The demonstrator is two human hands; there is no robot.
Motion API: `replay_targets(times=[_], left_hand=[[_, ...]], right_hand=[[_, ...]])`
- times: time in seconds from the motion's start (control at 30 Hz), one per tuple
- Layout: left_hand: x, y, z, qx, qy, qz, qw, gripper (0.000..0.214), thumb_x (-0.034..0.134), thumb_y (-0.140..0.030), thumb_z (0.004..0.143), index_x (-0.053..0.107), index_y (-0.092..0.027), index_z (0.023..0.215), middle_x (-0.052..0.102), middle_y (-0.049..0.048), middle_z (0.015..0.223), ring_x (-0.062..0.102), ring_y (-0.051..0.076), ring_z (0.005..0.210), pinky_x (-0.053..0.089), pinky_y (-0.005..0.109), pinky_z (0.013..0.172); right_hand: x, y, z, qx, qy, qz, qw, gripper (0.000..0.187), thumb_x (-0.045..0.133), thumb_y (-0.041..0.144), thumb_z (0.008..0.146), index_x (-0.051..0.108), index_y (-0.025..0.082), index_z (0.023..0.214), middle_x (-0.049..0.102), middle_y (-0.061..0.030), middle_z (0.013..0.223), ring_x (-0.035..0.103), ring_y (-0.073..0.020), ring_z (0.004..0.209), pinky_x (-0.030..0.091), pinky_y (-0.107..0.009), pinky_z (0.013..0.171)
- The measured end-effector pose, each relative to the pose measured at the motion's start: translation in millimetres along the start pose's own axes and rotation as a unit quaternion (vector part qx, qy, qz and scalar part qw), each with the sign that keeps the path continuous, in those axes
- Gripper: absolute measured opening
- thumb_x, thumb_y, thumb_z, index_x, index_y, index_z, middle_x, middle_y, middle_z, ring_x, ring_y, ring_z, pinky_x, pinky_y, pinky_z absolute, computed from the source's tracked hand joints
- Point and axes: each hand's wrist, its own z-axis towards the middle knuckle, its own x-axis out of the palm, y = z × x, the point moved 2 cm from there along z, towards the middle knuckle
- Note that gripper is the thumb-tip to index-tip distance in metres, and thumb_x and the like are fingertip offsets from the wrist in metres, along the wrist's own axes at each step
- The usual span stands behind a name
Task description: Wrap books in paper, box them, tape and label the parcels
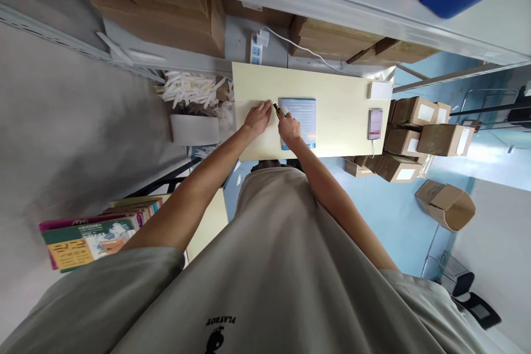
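My right hand (289, 127) is closed around a small black-and-yellow utility knife (276, 110), whose front end points up and to the left. Under and beside this hand is a blue-covered book (305, 116) lying flat on the pale yellow table (340, 116). My left hand (258, 118) rests on the table left of the book, its fingers stretched forward and its fingertips close to the knife's front end. I make out nothing held in the left hand.
A phone (375, 123) on a cable and a white box (380, 90) lie at the table's right end. Behind stand a power strip (256, 50) and cardboard boxes (166, 16). Left is a white bin (194, 129) below paper strips (188, 88). More boxes (409, 141) are stacked right.
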Motion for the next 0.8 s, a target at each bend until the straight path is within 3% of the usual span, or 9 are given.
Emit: replay_targets(times=[0.2,0.4,0.63,0.8], left_hand=[[5.3,2,1,-0.001,-0.029,-0.033,0.999,0.088,0.054,-0.018,0.098,0.038,-0.009,0.185,0.034,0.0219,0.194,0.035,0.042,0.178,0.042,0.063,0.140],[3.2,-3,-2,-0.001,-0.030,-0.029,0.999,0.082,0.049,-0.014,0.099,0.043,0.000,0.180,0.033,0.0247,0.194,0.035,0.044,0.177,0.041,0.064,0.139],[4.9,-3,-1,0.001,-0.025,-0.019,1.000,0.087,0.057,-0.013,0.096,0.042,0.000,0.180,0.030,0.0264,0.194,0.034,0.045,0.178,0.040,0.065,0.141],[8.1,0,3,0.003,-0.018,-0.020,1.000,0.085,0.062,-0.018,0.099,0.042,-0.001,0.180,0.029,0.0279,0.194,0.032,0.047,0.178,0.037,0.067,0.142]], right_hand=[[2,3,-10,0.000,0.003,-0.003,1.000,0.068,0.032,0.011,0.119,0.037,0.014,0.186,0.068,-0.0289,0.162,0.079,-0.0325,0.135,0.064,-0.044,0.112],[0,4,-22,-0.013,0.015,-0.008,1.000,0.070,0.035,0.007,0.115,0.041,0.013,0.184,0.073,-0.0281,0.158,0.078,-0.0324,0.136,0.066,-0.045,0.112],[3,2,-41,-0.016,0.041,-0.015,0.999,0.063,0.040,0.006,0.116,0.049,0.010,0.178,0.075,-0.0299,0.150,0.078,-0.0322,0.138,0.064,-0.042,0.114],[1,-1,-60,-0.026,0.069,-0.023,0.997,0.052,0.044,0.008,0.116,0.063,0.009,0.164,0.077,-0.0307,0.146,0.078,-0.0339,0.137,0.063,-0.044,0.114]])
